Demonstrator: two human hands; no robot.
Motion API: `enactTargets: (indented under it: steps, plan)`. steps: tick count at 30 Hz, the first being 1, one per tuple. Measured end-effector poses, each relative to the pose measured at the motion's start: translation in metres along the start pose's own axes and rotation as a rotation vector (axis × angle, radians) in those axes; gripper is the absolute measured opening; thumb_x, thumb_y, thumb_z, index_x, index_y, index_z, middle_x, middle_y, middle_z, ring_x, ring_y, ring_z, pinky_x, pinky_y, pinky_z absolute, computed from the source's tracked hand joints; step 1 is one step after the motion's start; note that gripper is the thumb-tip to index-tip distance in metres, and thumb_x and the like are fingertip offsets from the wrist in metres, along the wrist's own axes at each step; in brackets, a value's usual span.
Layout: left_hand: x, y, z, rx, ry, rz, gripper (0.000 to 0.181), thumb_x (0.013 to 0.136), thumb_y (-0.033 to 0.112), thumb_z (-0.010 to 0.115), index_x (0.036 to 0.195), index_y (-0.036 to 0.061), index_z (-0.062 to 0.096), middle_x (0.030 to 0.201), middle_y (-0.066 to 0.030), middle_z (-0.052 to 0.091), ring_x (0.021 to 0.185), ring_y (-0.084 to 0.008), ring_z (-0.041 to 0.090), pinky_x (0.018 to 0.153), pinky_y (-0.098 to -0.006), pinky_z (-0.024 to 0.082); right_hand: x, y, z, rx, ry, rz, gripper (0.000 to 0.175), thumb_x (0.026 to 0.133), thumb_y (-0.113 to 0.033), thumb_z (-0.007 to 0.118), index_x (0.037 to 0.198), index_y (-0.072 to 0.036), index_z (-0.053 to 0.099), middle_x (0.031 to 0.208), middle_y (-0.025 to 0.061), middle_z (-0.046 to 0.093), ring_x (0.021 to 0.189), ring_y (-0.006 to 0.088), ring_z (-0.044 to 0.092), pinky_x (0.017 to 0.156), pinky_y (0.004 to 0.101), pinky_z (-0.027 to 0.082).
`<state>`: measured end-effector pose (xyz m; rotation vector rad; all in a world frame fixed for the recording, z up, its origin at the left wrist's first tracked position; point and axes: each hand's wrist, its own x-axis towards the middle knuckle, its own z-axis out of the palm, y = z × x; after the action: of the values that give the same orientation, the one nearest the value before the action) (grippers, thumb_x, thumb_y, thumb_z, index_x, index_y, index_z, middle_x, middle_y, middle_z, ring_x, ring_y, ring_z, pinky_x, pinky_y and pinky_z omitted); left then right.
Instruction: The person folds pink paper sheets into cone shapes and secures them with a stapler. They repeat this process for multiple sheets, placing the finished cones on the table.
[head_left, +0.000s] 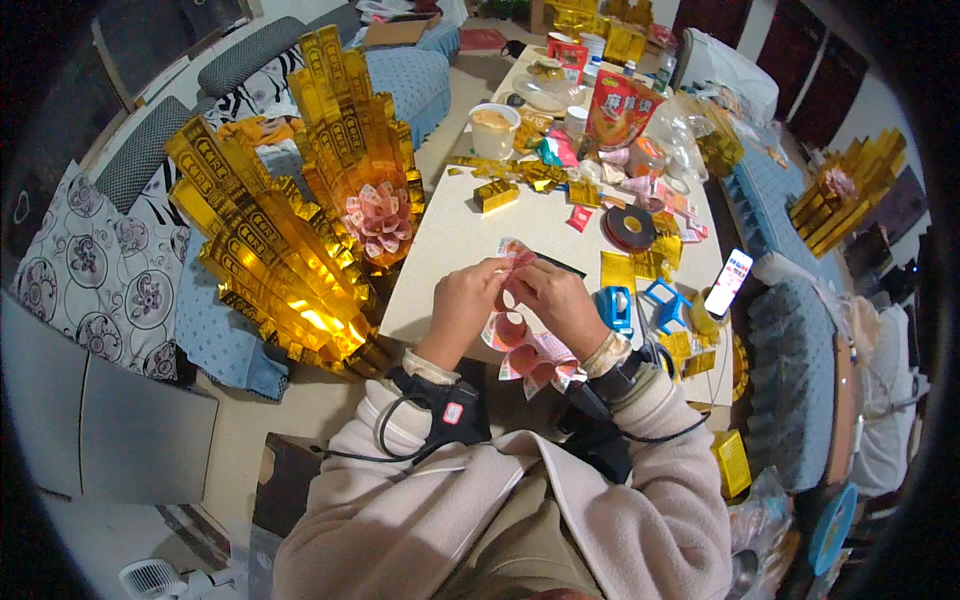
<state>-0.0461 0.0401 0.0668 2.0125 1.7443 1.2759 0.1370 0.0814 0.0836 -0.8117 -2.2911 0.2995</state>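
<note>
Near the table's front edge, my left hand (463, 301) and my right hand (561, 301) meet with their fingertips pinching one pink printed paper piece (514, 252) that resembles a banknote. From below my fingers hangs a curved chain of rolled pink paper cones (523, 352), its lower end over my lap. My fingers hide how the held piece joins the chain. To the left stands a gold foil-paper tower (277, 262), with a finished pink paper flower (379, 217) on a second gold tower (337, 112) behind it.
On the table (442, 247) lie a roll of dark tape (628, 229), a blue tape dispenser (615, 309), scissors (658, 354), a gold foil block (495, 196) and a white tub (494, 130). A lit phone (729, 283) stands at the right edge. Cable-bearing straps circle both wrists.
</note>
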Motion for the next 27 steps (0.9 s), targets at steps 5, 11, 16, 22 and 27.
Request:
enactTargets:
  steps: [5,11,16,22,27]
  plan:
    - [0.001,0.001,-0.003,0.011,-0.03,-0.003,0.018,0.098,0.022,0.068,0.108,0.0098,0.076,0.088,-0.0176,0.075,0.08,-0.0378,0.073,0.07,-0.0466,0.058,0.0,-0.001,0.001,0.016,0.007,0.012,0.015,0.092,-0.015,0.071,0.101,-0.002,0.071,0.096,0.017,0.071,0.08,0.036,0.072,0.069,0.0436,0.058]
    - [0.002,0.0,-0.003,0.01,-0.029,-0.033,0.017,0.097,0.022,0.068,0.107,0.01,0.076,0.086,-0.0179,0.074,0.079,-0.0385,0.073,0.07,-0.0471,0.057,-0.001,-0.003,0.003,0.047,0.016,0.051,0.016,0.091,-0.013,0.074,0.103,-0.002,0.071,0.094,0.0153,0.071,0.08,0.034,0.071,0.068,0.0403,0.058]
    - [0.002,-0.002,-0.002,0.004,-0.009,-0.013,0.017,0.096,0.022,0.069,0.106,0.0101,0.076,0.085,-0.018,0.074,0.079,-0.0384,0.072,0.07,-0.0471,0.057,0.0,-0.002,0.006,0.069,0.022,0.07,0.017,0.09,-0.012,0.075,0.103,-0.002,0.073,0.093,0.0156,0.071,0.078,0.0337,0.071,0.068,0.0396,0.057]
    - [0.002,-0.008,0.001,0.024,-0.021,-0.025,0.015,0.097,0.022,0.067,0.103,0.0106,0.075,0.085,-0.0169,0.074,0.078,-0.0386,0.072,0.069,-0.0474,0.057,0.001,-0.001,0.008,0.099,0.029,0.076,0.018,0.09,-0.01,0.075,0.106,-0.002,0.073,0.093,0.0159,0.073,0.078,0.0333,0.072,0.068,0.0383,0.058]
    - [0.002,-0.019,0.0,0.08,0.016,-0.043,0.017,0.096,0.021,0.07,0.105,0.0085,0.077,0.092,-0.0168,0.076,0.082,-0.0379,0.074,0.072,-0.0443,0.058,0.001,0.033,0.009,0.221,0.207,0.264,0.022,0.095,-0.015,0.073,0.116,-0.007,0.07,0.102,0.0152,0.073,0.086,0.0322,0.075,0.071,0.0391,0.059]
